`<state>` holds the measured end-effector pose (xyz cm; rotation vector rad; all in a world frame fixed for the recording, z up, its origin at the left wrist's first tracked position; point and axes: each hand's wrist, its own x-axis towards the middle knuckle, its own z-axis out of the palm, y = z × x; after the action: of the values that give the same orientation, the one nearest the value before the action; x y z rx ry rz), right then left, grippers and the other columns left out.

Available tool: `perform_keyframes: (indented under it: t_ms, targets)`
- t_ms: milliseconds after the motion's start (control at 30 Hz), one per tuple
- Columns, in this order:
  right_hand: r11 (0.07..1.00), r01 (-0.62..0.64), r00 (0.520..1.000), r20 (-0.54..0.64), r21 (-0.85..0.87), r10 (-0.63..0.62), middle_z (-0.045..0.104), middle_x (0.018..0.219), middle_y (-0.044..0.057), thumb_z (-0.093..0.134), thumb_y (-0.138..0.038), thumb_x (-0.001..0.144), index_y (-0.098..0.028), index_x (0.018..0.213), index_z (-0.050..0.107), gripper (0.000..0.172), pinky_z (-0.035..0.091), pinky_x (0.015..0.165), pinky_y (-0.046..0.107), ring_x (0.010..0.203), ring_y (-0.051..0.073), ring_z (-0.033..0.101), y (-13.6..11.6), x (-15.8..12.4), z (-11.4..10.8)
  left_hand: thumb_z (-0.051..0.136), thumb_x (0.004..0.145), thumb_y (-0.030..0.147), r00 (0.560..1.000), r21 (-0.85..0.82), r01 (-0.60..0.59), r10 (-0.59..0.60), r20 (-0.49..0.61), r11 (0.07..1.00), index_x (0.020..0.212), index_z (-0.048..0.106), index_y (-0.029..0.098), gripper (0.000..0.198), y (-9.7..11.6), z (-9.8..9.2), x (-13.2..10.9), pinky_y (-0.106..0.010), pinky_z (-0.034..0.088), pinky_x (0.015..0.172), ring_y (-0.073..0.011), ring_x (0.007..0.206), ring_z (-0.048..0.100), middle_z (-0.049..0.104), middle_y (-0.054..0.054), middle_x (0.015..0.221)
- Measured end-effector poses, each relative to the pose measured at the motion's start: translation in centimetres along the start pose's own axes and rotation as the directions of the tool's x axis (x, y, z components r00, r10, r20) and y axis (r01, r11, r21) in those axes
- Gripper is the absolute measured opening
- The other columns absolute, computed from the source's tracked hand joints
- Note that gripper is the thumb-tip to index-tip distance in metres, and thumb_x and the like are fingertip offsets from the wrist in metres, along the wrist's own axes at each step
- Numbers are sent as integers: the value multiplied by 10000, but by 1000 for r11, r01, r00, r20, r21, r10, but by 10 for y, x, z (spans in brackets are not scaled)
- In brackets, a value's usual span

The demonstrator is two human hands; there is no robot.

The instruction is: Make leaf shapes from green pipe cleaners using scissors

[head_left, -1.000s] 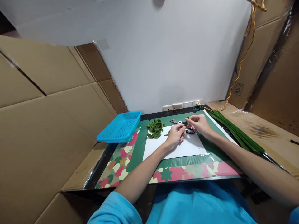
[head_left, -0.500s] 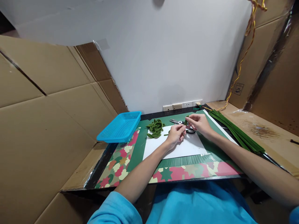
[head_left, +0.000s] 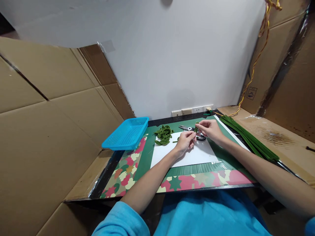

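Note:
A short folded green pipe cleaner (head_left: 196, 127) is held upright between my two hands above the white sheet (head_left: 184, 157). My left hand (head_left: 185, 141) pinches its lower end, and the fingertips of my right hand (head_left: 208, 128) are closed on its upper end. Scissors (head_left: 185, 127) lie just behind, their blades pointing left and the black handle partly covered by my hands. To the left sits a pile of bent green pipe cleaner pieces (head_left: 164, 132). Another small green piece (head_left: 175, 141) shows beside my left hand.
A blue plastic basket (head_left: 128, 132) stands at the table's left edge. Long straight green pipe cleaners (head_left: 248, 139) lie in a bundle on the right. Cardboard walls (head_left: 61, 114) flank the table. Sockets (head_left: 187, 111) and a yellow cord (head_left: 258, 59) are at the back.
My fingers have shifted very slightly on the green pipe cleaner, whose folded strands now show a little apart. Everything else stays in place.

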<state>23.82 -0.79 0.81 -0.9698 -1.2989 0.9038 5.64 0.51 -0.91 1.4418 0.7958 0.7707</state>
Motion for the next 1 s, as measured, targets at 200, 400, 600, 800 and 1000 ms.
perform_keyframes:
  t_ms: [200,400,600,800,1000]
  targets:
    - [1000,-9,1000,25,5,9,628,525,12,860,-702,719,-210,664,704,519,311,408,278,410,115,429,-1,0,1,640,1086,404,1000,-4,1,-1,3,1000,891,641,134,332,-2,-2,1,-163,357,403,-45,439,419,541,73,655]
    - [1000,-5,1000,30,13,5,635,524,15,848,-727,726,-206,666,709,543,302,403,270,412,115,442,3,2,1,634,1088,411,1000,-13,2,-1,25,1000,885,643,135,343,-5,-4,4,-167,369,409,-48,438,419,524,78,639]
    - [1000,-10,999,35,15,9,642,563,10,843,-700,774,-193,680,696,536,314,406,264,422,103,453,7,1,1,640,1086,401,1000,-26,18,-18,24,999,928,656,131,313,-5,-5,4,-165,379,414,-48,451,434,551,68,672]
    - [995,-93,995,29,-39,94,721,888,19,719,-451,1024,-148,1012,718,303,573,607,262,667,125,655,21,1,0,630,1089,416,999,-63,50,-49,14,997,984,662,131,305,-4,-7,6,-168,395,422,-51,467,450,577,55,713]
    - [980,-191,980,45,-60,194,689,1336,104,691,-395,1048,-184,1335,667,357,632,944,458,1118,253,715,28,2,1,643,1084,397,998,-72,65,-64,24,995,952,659,131,297,-1,-7,3,-163,379,415,-47,458,435,563,62,693]
